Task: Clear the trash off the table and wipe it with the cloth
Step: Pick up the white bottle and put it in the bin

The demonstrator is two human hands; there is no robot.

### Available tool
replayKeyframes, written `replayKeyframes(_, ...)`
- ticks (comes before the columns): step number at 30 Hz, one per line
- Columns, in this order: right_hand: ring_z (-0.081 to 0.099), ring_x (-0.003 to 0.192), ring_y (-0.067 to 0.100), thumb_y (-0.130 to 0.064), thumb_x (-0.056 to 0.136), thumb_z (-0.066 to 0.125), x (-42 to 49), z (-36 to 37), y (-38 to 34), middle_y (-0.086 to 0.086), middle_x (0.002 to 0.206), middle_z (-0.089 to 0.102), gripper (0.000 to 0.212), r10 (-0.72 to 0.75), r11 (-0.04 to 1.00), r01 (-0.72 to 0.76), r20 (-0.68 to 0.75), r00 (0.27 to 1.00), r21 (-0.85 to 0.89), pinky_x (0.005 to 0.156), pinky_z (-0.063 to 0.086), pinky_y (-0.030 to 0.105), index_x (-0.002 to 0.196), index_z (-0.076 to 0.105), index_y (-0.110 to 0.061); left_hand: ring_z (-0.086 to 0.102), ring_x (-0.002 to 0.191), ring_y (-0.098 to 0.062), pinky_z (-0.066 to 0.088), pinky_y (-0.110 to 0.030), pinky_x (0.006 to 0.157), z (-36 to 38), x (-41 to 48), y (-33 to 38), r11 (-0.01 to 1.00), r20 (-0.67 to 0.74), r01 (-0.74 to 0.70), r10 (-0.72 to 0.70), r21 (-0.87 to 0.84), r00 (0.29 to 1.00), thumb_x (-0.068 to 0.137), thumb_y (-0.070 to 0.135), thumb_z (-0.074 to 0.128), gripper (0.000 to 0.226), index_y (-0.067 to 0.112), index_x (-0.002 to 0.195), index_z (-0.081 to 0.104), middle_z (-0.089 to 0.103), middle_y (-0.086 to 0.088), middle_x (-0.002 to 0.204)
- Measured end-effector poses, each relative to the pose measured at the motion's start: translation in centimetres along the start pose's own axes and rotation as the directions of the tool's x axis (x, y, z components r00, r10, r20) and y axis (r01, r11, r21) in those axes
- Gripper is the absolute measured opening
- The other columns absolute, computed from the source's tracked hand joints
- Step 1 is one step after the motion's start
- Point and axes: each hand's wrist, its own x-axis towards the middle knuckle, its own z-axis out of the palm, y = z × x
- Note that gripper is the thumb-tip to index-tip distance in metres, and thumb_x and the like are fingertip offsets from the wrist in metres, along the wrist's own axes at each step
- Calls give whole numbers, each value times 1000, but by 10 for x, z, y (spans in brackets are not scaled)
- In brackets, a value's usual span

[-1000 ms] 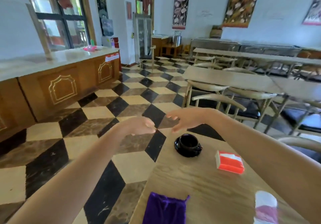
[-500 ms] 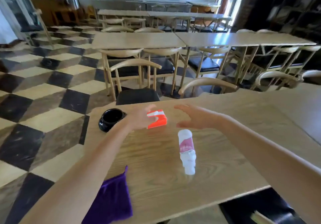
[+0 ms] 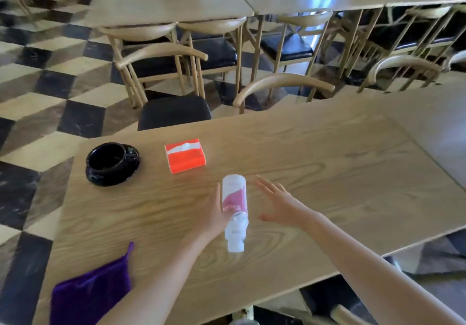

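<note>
A white plastic bottle [image 3: 234,208] with a pink label lies on its side on the wooden table [image 3: 327,173], cap end toward me. My left hand [image 3: 210,211] is open right against the bottle's left side. My right hand [image 3: 280,203] hovers open just right of the bottle, fingers spread, apart from it. An orange tissue pack [image 3: 185,155] lies beyond the bottle. A purple cloth [image 3: 90,297] rests at the table's near left corner.
A black cup on a black saucer [image 3: 112,164] stands at the table's far left. Wooden chairs [image 3: 282,85] with black seats line the far edge. More tables [image 3: 171,7] stand behind. The checkered floor [image 3: 37,102] lies to the left.
The view has swung right and tilted down onto the table. Both hands have come down from above the tissue pack to either side of the lying bottle.
</note>
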Motion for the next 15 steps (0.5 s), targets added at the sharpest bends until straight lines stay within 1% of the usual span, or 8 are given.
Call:
replayKeyframes(2, 12, 145, 23, -28, 79, 71, 15, 15, 13, -7, 159, 3, 93, 8, 997, -11, 37, 999, 77, 117, 12, 37, 149, 11, -28, 44, 130, -24, 36, -27, 102, 19, 4, -3, 992, 16, 92, -91, -90, 996, 84, 29, 61, 79, 17, 148, 15, 40, -7, 145)
replayKeyframes(5, 11, 146, 23, -32, 77, 73, 35, 39, 21, -4, 159, 9, 93, 51, 966, -72, 89, 995, 247, 120, 12, 40, 149, 15, -25, 60, 110, -27, 50, -45, 92, 38, 9, -6, 976, 12, 160, -160, -144, 987, 79, 30, 66, 61, 17, 130, 34, 61, -7, 120)
replayKeyframes(8, 14, 145, 20, -41, 76, 72, 46, 57, 25, -2, 157, 20, 94, 48, 938, -74, 85, 995, 339, 120, 14, 41, 149, 16, -25, 61, 107, -30, 51, -47, 89, 47, 14, -5, 973, -54, 171, -181, -156, 982, 79, 30, 68, 64, 13, 132, 35, 60, -9, 121)
replayKeyframes(10, 24, 142, 15, -41, 76, 72, 48, 63, 27, -3, 154, 29, 93, 46, 902, -79, 89, 995, 425, 118, 22, 37, 149, 17, -28, 58, 110, -32, 50, -47, 90, 49, 17, -5, 971, -74, 176, -190, -163, 979, 81, 29, 67, 68, 12, 137, 32, 58, -11, 125)
replayKeyframes(11, 32, 138, 9, -38, 76, 73, 48, 64, 28, -7, 150, 37, 90, 44, 867, -85, 94, 995, 492, 116, 27, 31, 148, 18, -34, 58, 111, -32, 50, -47, 91, 50, 19, -6, 969, -74, 174, -189, -173, 979, 82, 29, 67, 69, 13, 139, 31, 58, -10, 125)
replayKeyframes(13, 48, 121, -11, -28, 78, 74, 45, 68, 29, -23, 131, 52, 85, 20, 798, -69, 89, 996, 598, 103, 36, 10, 137, 19, -55, 62, 103, -31, 51, -44, 90, 50, 21, -9, 963, -73, 186, -203, -197, 976, 81, 30, 67, 67, 18, 138, 33, 61, -8, 120)
replayKeyframes(14, 52, 112, -16, -21, 79, 73, 45, 72, 30, -26, 122, 55, 87, 11, 760, -67, 91, 996, 646, 96, 39, 5, 135, 17, -57, 66, 91, -28, 53, -36, 85, 50, 21, -10, 957, -77, 201, -221, -212, 972, 81, 31, 68, 67, 20, 137, 34, 64, -6, 115)
replayKeyframes(15, 56, 107, -16, -15, 81, 71, 45, 75, 31, -24, 118, 59, 88, 11, 716, -82, 106, 994, 694, 93, 42, 6, 138, 15, -52, 66, 77, -22, 54, -25, 74, 50, 20, -11, 950, -84, 211, -235, -228, 968, 80, 32, 68, 68, 22, 138, 33, 66, -3, 111)
